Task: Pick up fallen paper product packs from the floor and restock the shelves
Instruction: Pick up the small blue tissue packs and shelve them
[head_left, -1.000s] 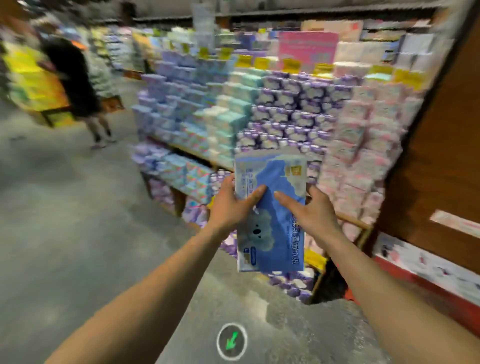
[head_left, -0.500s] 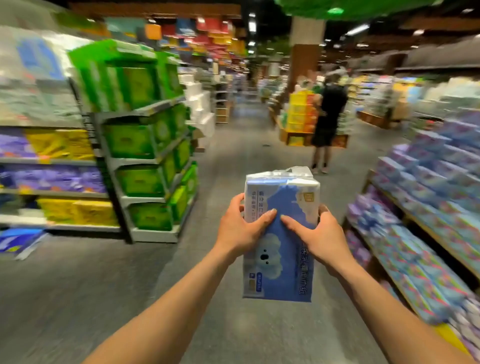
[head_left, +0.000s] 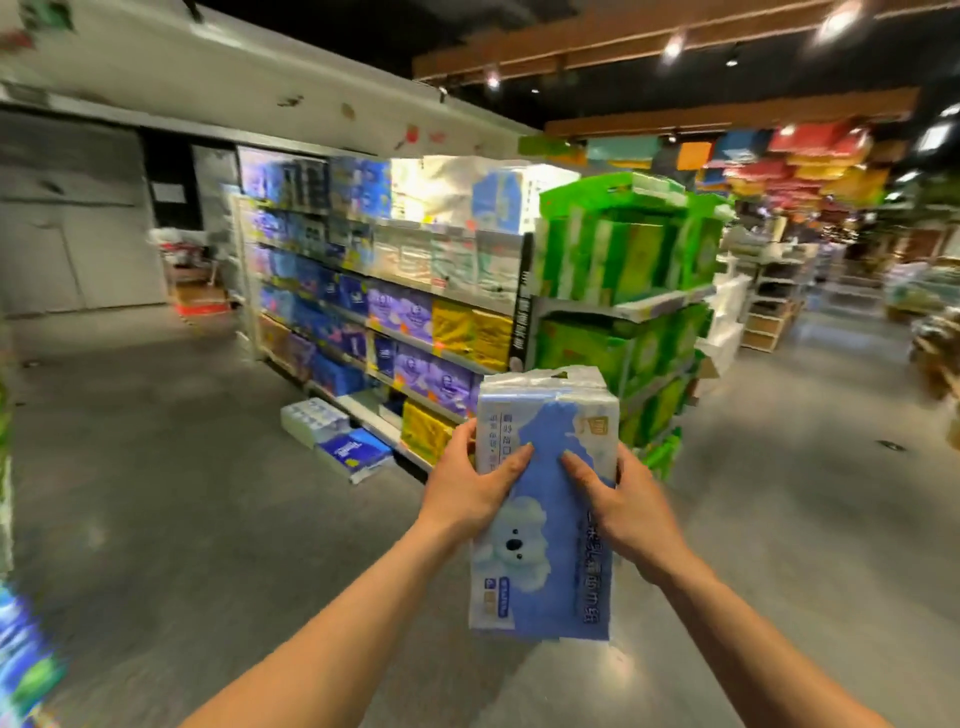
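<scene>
Two hands carry one blue tissue pack (head_left: 545, 512) at chest height over the aisle floor (head_left: 156, 519): left hand (head_left: 470, 491) and right hand (head_left: 631, 512), each grip pressed flat against a side, thumbs on the printed front. Its long axis runs near to far, top end tilted up toward the shelves (head_left: 395, 332). Farther off, at the left, two fallen packs lie at the shelf foot, a white pack (head_left: 314, 422) and a dark blue pack (head_left: 356, 451). Judged progress: one pack lifted, none yet shelved, at least two left.
</scene>
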